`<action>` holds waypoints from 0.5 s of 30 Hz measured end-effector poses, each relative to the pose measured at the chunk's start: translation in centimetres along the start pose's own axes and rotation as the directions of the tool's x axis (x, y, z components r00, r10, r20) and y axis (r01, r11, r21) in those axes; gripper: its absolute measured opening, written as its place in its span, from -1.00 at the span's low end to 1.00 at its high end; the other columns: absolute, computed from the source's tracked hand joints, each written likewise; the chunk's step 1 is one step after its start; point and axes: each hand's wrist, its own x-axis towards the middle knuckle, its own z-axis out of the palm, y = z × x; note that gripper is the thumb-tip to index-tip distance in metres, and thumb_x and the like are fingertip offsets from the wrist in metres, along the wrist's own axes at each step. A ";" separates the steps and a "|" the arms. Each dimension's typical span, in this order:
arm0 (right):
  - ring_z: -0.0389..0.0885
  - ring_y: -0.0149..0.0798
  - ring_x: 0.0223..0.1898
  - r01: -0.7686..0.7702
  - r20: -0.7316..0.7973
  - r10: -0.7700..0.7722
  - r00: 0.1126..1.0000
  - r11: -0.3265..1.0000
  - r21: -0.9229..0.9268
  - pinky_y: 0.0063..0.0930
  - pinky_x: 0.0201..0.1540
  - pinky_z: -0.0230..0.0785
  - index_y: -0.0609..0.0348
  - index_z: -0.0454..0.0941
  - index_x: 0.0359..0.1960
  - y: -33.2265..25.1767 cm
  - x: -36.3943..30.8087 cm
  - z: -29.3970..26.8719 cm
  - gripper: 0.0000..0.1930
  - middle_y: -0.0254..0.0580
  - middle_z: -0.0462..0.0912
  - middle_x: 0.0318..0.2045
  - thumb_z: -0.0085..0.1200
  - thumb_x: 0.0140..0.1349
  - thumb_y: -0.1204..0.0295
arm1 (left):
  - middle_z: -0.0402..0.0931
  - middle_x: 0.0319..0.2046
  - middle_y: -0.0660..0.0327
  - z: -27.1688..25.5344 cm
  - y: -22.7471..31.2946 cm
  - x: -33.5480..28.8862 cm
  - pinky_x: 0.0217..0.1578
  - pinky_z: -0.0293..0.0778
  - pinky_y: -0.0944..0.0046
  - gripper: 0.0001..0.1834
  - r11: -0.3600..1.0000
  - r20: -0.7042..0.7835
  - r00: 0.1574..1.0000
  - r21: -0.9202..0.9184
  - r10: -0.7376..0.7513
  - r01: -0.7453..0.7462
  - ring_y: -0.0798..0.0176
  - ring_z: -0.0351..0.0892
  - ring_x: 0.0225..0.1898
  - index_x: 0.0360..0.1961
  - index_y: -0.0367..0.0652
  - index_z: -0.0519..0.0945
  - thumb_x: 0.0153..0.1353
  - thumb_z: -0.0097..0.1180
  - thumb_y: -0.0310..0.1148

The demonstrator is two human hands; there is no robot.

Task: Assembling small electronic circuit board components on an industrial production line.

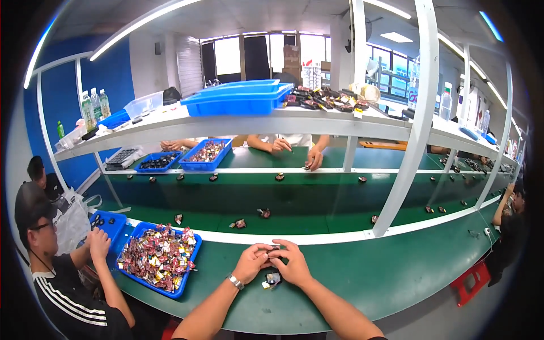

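My left hand [252, 264] and my right hand [290, 264] meet over the green bench, fingertips pressed together. Between them they pinch a small dark part [272, 251], mostly covered by the fingers, so its exact kind cannot be made out. A metal-banded watch [235, 281] is on my left wrist. Just below the hands, a small dark part with a white and yellow tag [272, 279] lies on the bench [340, 266].
Left of me stands a blue tray [198, 249] heaped with small reddish parts with yellow and white tags, beside a seated co-worker [68, 272]. Beyond a white rail, scattered parts [264, 213] lie on the green belt [306, 198]. A slanted white post [405, 130] rises at the right.
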 end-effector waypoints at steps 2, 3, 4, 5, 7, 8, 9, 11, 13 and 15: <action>0.40 -0.05 0.16 0.053 -0.011 -0.052 0.999 0.998 0.031 -0.22 0.17 0.32 0.03 0.67 -0.22 -0.1 0.4 0.2 -0.81 -0.21 0.49 0.13 0.21 0.08 0.46 | 0.56 -0.07 0.09 0.1 0.6 -0.1 0.01 0.54 0.18 -0.75 1.000 0.016 1.000 0.016 0.019 -0.020 0.22 0.57 -0.01 0.04 -0.23 0.39 0.35 -0.05 -0.53; 0.40 -0.06 0.15 0.046 0.017 -0.046 0.999 0.999 0.015 -0.23 0.16 0.33 0.05 0.67 -0.23 -0.4 0.3 0.2 -0.82 -0.20 0.48 0.14 0.20 0.10 0.46 | 0.56 -0.07 0.09 -0.1 0.4 -0.1 0.01 0.55 0.19 -0.75 1.000 -0.002 1.000 0.002 0.030 -0.030 0.22 0.57 -0.02 0.04 -0.24 0.39 0.35 -0.05 -0.53; 0.41 -0.06 0.15 0.040 0.045 -0.040 0.998 0.999 -0.001 -0.23 0.16 0.34 0.07 0.67 -0.23 -0.7 0.1 0.0 -0.82 -0.19 0.46 0.15 0.19 0.11 0.47 | 0.55 -0.07 0.08 -0.2 0.2 -0.1 0.00 0.55 0.19 -0.75 0.999 -0.020 0.999 -0.011 0.041 -0.041 0.23 0.57 -0.02 0.04 -0.24 0.38 0.35 -0.05 -0.53; 0.41 -0.06 0.15 0.047 0.042 -0.047 0.998 0.999 -0.002 -0.23 0.16 0.34 0.07 0.67 -0.23 -0.5 0.2 -0.1 -0.82 -0.19 0.46 0.15 0.19 0.11 0.47 | 0.55 -0.06 0.08 -0.2 0.2 0.0 0.00 0.55 0.19 -0.75 0.999 -0.032 0.999 -0.024 0.025 -0.025 0.23 0.58 -0.02 0.04 -0.24 0.38 0.36 -0.06 -0.53; 0.45 -0.09 0.09 0.032 0.010 -0.032 0.999 0.999 -0.013 -0.28 0.10 0.38 0.10 0.66 -0.22 0.0 0.2 -0.2 -0.82 -0.17 0.46 0.11 0.19 0.12 0.49 | 0.54 -0.05 0.08 -0.1 0.1 0.2 0.00 0.56 0.20 -0.76 0.999 -0.024 1.000 -0.038 -0.010 0.009 0.23 0.57 -0.01 0.04 -0.25 0.38 0.37 -0.07 -0.51; 0.45 -0.09 0.09 0.030 0.013 -0.029 0.999 0.999 -0.013 -0.28 0.10 0.38 0.10 0.66 -0.22 -0.3 0.2 -0.3 -0.82 -0.17 0.46 0.11 0.19 0.12 0.49 | 0.54 -0.05 0.08 0.0 0.0 0.1 0.00 0.56 0.20 -0.76 0.999 -0.026 1.000 -0.041 -0.012 0.011 0.23 0.57 -0.01 0.04 -0.25 0.38 0.37 -0.07 -0.51; 0.47 -0.11 0.05 0.017 0.006 -0.017 1.000 1.000 -0.010 -0.30 0.06 0.40 0.11 0.66 -0.22 -0.5 0.1 -0.4 -0.83 -0.17 0.48 0.06 0.19 0.12 0.51 | 0.54 -0.04 0.08 -0.1 0.1 0.1 0.00 0.56 0.22 -0.75 1.000 -0.009 1.000 -0.023 -0.002 0.002 0.24 0.57 -0.02 0.05 -0.25 0.38 0.37 -0.07 -0.50; 0.53 -0.14 -0.10 0.083 -0.064 -0.087 0.994 0.995 -0.054 -0.33 -0.06 0.45 0.15 0.65 -0.28 -1.0 0.5 -0.6 -0.84 -0.18 0.55 -0.12 0.22 0.07 0.54 | 0.53 -0.05 0.09 0.0 0.6 0.0 -0.01 0.58 0.25 -0.75 1.000 -0.003 1.000 0.020 -0.006 0.006 0.25 0.57 -0.02 0.06 -0.25 0.37 0.38 -0.07 -0.49; 0.54 -0.13 -0.12 0.073 -0.087 -0.077 0.993 0.996 -0.051 -0.33 -0.08 0.45 0.16 0.64 -0.31 -1.4 0.6 -0.7 -0.86 -0.18 0.56 -0.16 0.24 0.05 0.54 | 0.53 -0.05 0.10 0.1 0.5 0.0 -0.01 0.58 0.24 -0.75 1.000 -0.001 1.000 0.011 -0.010 0.010 0.25 0.57 -0.02 0.06 -0.25 0.37 0.38 -0.08 -0.49; 0.57 -0.14 -0.20 0.106 -0.144 -0.119 0.982 0.990 -0.091 -0.34 -0.15 0.47 0.18 0.61 -0.37 -1.4 0.8 -0.6 -0.86 -0.20 0.59 -0.27 0.27 0.00 0.56 | 0.53 -0.06 0.10 0.1 0.6 0.1 -0.01 0.57 0.24 -0.74 1.000 0.004 1.000 0.007 -0.005 0.005 0.25 0.57 -0.02 0.07 -0.25 0.37 0.38 -0.08 -0.49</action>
